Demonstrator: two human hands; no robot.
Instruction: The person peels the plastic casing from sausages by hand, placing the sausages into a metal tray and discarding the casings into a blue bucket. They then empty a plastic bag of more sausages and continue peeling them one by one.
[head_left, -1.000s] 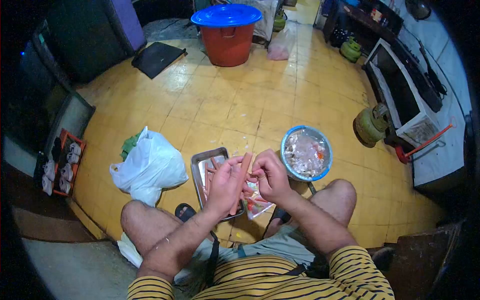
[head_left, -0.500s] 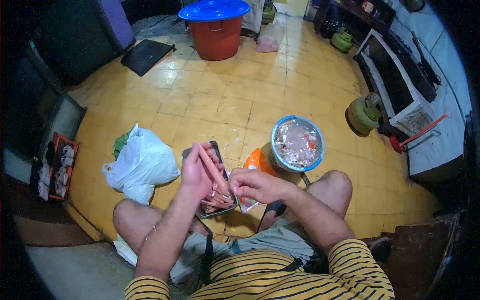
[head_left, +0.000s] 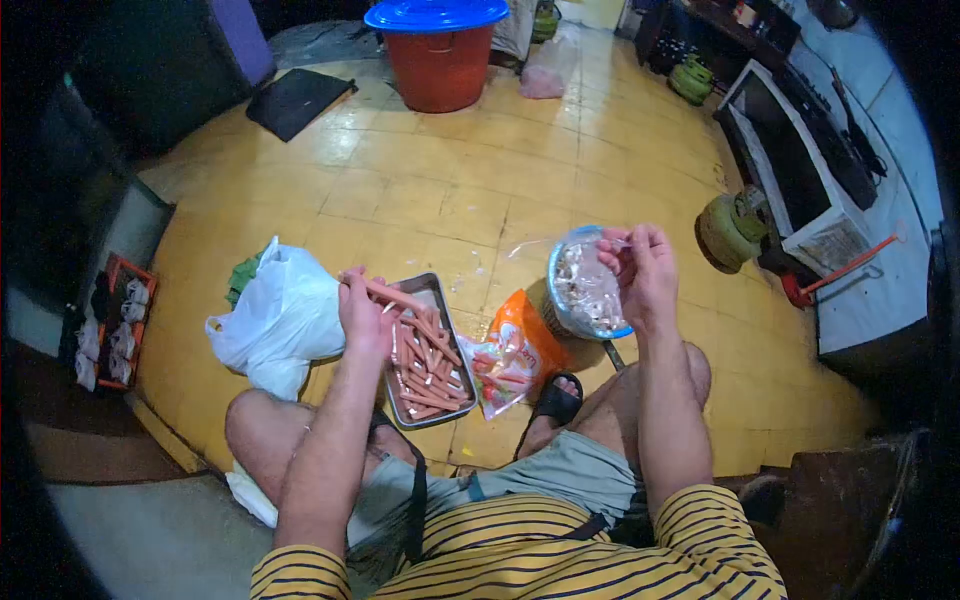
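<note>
My left hand [head_left: 366,312] is closed round a pink sausage [head_left: 396,295], which points right over a metal tray [head_left: 398,412]. Many sausages [head_left: 430,370] lie loose in this tray. Raised over the right side of a blue-rimmed basket [head_left: 556,262], my right hand [head_left: 640,265] pinches a thin strip of clear plastic film [head_left: 535,243] that trails left. Under it, the basket holds crumpled clear plastic wrappers [head_left: 590,300]. An orange and clear printed packet [head_left: 510,355] lies between tray and basket.
A white plastic bag [head_left: 285,315] lies left of the tray. Farther off are a red tub [head_left: 440,70] with a blue lid, a black mat [head_left: 300,103], a green gas cylinder [head_left: 730,235] and a red-handled tool [head_left: 850,265]. My legs flank the tray and packet.
My right hand has moved from beside the sausage up and right to the basket, drawing film with it. My left hand has shifted slightly left with the sausage, uncovering the tray.
</note>
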